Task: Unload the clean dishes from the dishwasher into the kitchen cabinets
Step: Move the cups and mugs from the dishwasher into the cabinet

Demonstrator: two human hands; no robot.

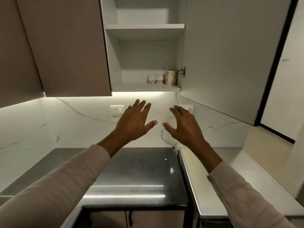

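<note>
An upper kitchen cabinet (144, 87) stands open above the counter, its door (222, 55) swung out to the right. On its bottom shelf, at the right, sit a tall flowered mug (171, 77) and two small white flowered cups (151, 79) (159, 79). The shelves above hold nothing that I can see. My left hand (134, 120) and my right hand (184, 124) are raised side by side below the cabinet, fingers spread, both holding nothing. The dishwasher is not clearly in view.
A dark polished countertop (136, 170) lies under my arms, with a pale steel surface (213, 178) to its right. A marble backsplash carries a wall socket (117, 110). Closed brown cabinet doors (65, 46) hang at the left. The open door's lower corner juts out at the right.
</note>
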